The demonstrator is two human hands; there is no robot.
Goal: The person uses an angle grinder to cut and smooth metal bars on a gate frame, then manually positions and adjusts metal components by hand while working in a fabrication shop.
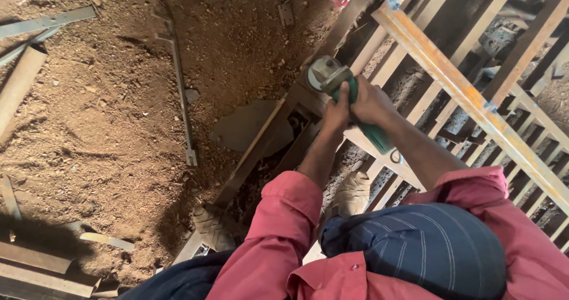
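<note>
Brown, dusty earth floor [101,128] fills the left half of what we see, and loose strips of grey scrap metal [181,98] lie scattered over it. Across the floor runs a long welded frame of rusty steel bars [450,81], going from the upper middle down to the right edge, with many parallel slats between its rails. We look down on a person in a faded red shirt with rolled sleeves [284,217], who bends over this frame. Both hands are closed around a green-bodied angle grinder with a grey metal head [332,78]. The left hand [336,111] grips the tool just behind the head, with the fingers wrapped fully round the body. The right hand [370,101] holds the green body a little further back, also shut tight on it, and the two hands touch each other. The grinder head points up and to the left and sits at a dark steel bar [267,146] at the frame's left edge; we cannot tell if the disc touches the metal. Below the arms we see two feet in woven tan sandals [352,193], one standing among the slats and one near the lower end of the dark bar.
</note>
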